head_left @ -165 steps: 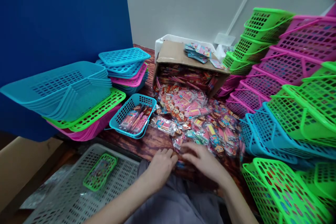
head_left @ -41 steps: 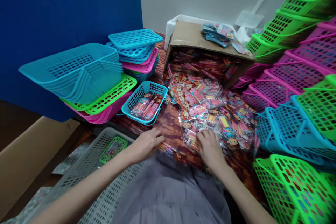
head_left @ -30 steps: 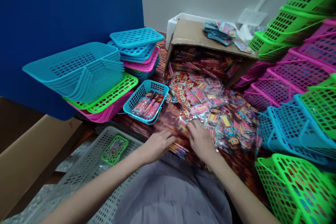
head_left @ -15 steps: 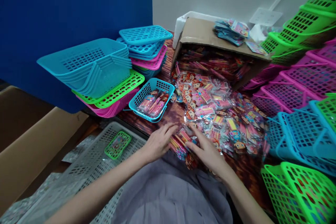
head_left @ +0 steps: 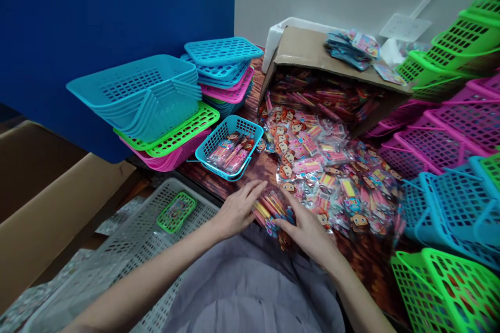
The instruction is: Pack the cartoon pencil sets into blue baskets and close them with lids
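My left hand (head_left: 236, 209) and my right hand (head_left: 308, 229) rest at the near edge of a wooden table (head_left: 363, 257), on either side of a small bundle of cartoon-figure packets (head_left: 271, 209). Fingers of both hands press against that bundle. Beyond it a large heap of the same packets (head_left: 324, 166) spills from a tipped cardboard box (head_left: 312, 54). A small blue basket (head_left: 230, 145) holding a few packets stands just beyond my left hand.
Stacked blue, green and pink baskets (head_left: 156, 109) and lids (head_left: 222, 70) fill the left. Piles of green, pink and blue baskets (head_left: 449, 130) crowd the right. A grey crate (head_left: 133, 250) with a small green basket (head_left: 176, 212) sits low at left, beside a brown carton (head_left: 42, 203).
My right hand left the heap and came back toward my left hand, drawing packets into a bundle between both hands at the table edge. The view has shifted left.
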A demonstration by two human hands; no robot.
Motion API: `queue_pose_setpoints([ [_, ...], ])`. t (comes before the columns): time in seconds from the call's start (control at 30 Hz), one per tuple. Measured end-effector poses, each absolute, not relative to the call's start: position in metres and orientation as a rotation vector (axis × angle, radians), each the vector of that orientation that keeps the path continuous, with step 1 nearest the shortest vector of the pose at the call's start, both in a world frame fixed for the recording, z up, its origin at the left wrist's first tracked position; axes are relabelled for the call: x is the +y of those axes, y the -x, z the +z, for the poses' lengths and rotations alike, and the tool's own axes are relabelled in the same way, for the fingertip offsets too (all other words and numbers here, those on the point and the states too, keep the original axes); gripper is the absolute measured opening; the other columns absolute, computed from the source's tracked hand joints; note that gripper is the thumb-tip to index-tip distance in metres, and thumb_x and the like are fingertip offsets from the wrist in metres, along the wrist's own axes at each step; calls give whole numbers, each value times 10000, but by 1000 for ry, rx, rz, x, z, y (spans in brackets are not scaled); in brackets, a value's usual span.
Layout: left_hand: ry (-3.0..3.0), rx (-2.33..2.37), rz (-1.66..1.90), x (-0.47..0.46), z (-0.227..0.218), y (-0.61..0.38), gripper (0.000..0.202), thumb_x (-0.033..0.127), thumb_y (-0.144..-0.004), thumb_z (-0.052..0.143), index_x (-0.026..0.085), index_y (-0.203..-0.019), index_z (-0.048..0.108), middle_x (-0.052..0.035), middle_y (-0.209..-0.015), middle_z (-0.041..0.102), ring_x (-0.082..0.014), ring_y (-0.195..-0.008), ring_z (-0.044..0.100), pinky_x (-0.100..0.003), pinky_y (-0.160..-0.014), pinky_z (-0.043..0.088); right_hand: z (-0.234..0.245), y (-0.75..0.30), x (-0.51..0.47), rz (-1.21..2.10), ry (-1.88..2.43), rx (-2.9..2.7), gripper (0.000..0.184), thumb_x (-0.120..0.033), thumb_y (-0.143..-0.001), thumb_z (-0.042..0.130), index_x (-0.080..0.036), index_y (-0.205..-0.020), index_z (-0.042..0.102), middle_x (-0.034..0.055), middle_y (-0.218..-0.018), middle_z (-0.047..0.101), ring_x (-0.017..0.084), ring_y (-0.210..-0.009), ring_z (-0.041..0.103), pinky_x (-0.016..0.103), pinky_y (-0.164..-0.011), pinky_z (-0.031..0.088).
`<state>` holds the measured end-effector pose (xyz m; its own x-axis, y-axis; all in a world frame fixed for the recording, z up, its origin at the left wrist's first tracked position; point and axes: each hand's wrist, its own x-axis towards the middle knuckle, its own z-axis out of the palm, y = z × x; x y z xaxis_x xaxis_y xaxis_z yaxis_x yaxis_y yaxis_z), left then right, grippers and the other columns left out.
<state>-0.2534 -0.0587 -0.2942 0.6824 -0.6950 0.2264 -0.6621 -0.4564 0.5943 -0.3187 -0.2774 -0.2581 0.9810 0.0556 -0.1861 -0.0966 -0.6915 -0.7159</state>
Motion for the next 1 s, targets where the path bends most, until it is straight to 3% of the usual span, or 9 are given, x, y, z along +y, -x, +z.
queue_pose_setpoints([
  [0.5, -2126, -910, -92, -58, -295, 255, 876, 72, -864, 531, 299, -1561, 50, -111, -1567, 258, -235, -1450, 302, -428, -1139, 384, -261, 321, -282, 218, 2302, 77, 738, -460, -874, 595, -255, -1526, 316, 71, -1554, 396, 240, -1435, 361, 461, -1172, 308],
  [1.0, -2129, -941, -83, -62, -297, 254, 842, 104, -886, 535, 291, -1560, 66, -131, -1554, 283, -252, -1433, 338, -450, -1133, 392, -273, 322, -289, 193, 2337, 84, 746, -454, -877, 597, -273, -1536, 296, 79, -1537, 423, 272, -1407, 407, 491, -1150, 338],
])
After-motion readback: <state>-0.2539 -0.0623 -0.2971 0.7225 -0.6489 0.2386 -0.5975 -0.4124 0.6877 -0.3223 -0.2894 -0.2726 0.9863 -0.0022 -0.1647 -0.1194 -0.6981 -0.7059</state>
